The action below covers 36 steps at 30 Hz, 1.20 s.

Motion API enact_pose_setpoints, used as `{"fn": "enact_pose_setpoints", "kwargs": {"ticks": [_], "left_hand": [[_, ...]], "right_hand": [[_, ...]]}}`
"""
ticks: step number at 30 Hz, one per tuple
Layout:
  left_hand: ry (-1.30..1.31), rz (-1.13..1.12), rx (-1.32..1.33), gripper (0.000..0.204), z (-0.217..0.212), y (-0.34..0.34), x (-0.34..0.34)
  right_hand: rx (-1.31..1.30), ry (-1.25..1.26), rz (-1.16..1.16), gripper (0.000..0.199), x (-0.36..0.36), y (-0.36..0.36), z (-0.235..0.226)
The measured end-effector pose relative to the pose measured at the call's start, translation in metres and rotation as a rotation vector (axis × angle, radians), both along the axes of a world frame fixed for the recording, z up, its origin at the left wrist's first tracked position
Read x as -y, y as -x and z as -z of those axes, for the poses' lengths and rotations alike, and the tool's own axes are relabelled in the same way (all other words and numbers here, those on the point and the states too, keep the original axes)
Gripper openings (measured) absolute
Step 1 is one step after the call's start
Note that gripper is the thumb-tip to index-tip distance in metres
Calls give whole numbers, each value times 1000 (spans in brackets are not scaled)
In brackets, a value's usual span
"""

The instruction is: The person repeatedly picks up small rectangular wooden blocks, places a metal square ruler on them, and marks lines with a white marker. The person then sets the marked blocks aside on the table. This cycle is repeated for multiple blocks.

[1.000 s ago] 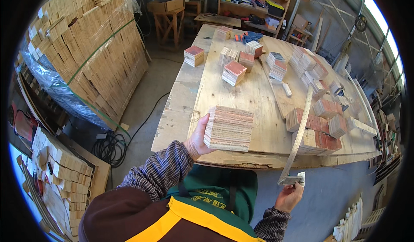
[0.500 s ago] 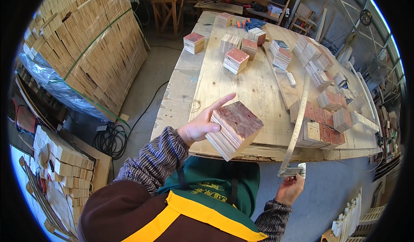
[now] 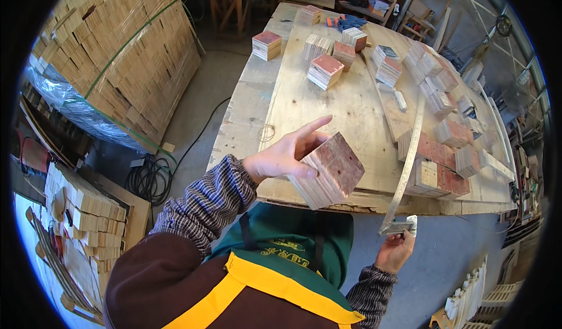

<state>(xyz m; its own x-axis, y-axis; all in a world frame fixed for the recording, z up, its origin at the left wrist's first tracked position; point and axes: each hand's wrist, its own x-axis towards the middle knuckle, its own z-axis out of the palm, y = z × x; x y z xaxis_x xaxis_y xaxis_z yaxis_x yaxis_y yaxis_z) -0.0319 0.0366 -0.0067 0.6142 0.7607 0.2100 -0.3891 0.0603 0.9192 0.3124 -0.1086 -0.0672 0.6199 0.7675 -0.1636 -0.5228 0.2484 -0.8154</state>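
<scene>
My left hand (image 3: 293,156) grips a laminated plywood block (image 3: 333,174) just above the near edge of the workbench. Thumb and fingers clasp its left side, with the index finger stretched out away from it. The block is tilted, showing a worn reddish-brown face with small holes and layered pale sides. Beyond the bench's front edge, my right hand (image 3: 395,250) holds a carpenter's square (image 3: 408,171) by its short stock. Its long metal blade reaches up over the bench, past a row of red-topped blocks (image 3: 436,176).
More plywood blocks (image 3: 325,72) stand about the plywood-topped workbench (image 3: 293,103). Gloves (image 3: 346,22) lie at its far end, and a small wood offcut (image 3: 400,100) near the middle. A wrapped timber stack (image 3: 117,59) and coiled black cable (image 3: 149,182) are at left.
The plywood block has turned in my left hand and shifted slightly up and right, its reddish face now leaning more to the right. My right hand keeps the square almost still.
</scene>
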Motion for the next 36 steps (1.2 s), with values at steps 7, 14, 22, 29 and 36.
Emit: {"fn": "enact_pose_setpoints", "kwargs": {"ticks": [7, 14, 22, 29, 36], "left_hand": [[142, -181, -39, 101, 19, -2, -7], [350, -263, 94, 84, 37, 2, -11], [409, -240, 132, 82, 42, 5, -14], [221, -130, 155, 105, 31, 6, -9], [91, -50, 34, 115, 26, 4, -9]], "right_hand": [[13, -3, -25, 14, 0, -3, 7], [-10, 2, 13, 14, 3, -2, 8], [-13, 10, 0, 9, 0, 1, 6], [-24, 17, 32, 8, -2, 7, 1], [-14, 26, -4, 12, -2, 8, 0]]}}
